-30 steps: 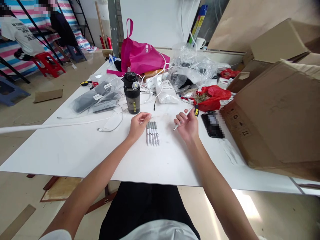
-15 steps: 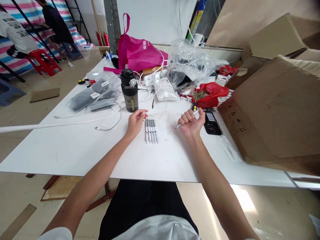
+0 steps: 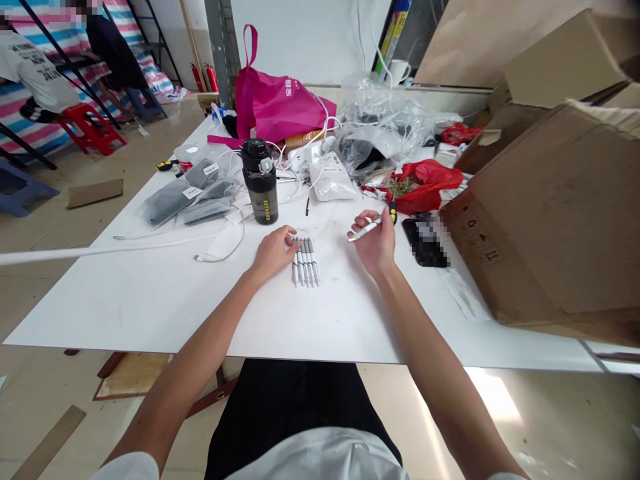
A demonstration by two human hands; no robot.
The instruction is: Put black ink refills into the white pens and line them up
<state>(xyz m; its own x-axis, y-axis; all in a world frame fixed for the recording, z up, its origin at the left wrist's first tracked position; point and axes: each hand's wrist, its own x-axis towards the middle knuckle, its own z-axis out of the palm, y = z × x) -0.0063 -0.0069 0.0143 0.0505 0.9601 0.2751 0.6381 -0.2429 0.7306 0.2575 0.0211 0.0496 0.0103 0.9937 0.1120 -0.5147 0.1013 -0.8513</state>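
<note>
Several grey and white pens (image 3: 306, 263) lie side by side in a row on the white table (image 3: 350, 313). My left hand (image 3: 276, 252) rests at the row's upper left, its fingertips at the top end of the leftmost pens; whether it grips one is hidden. To the right of the row, my right hand (image 3: 375, 241) is held palm up, its fingers curled around a similar pen (image 3: 366, 231) whose tip points left. A black bottle (image 3: 260, 183) stands behind my left hand.
A phone (image 3: 426, 241) and a large cardboard box (image 3: 545, 220) are on the right. Behind lie a red bag (image 3: 427, 183), clear plastic wrap (image 3: 380, 123), a pink bag (image 3: 285, 107) and cables. Packaged grey items (image 3: 173, 200) lie left. Two people sit far left.
My left hand has come down onto the top of the pen row. My right hand has turned and its fingers have loosened, with the pen now lying further across them.
</note>
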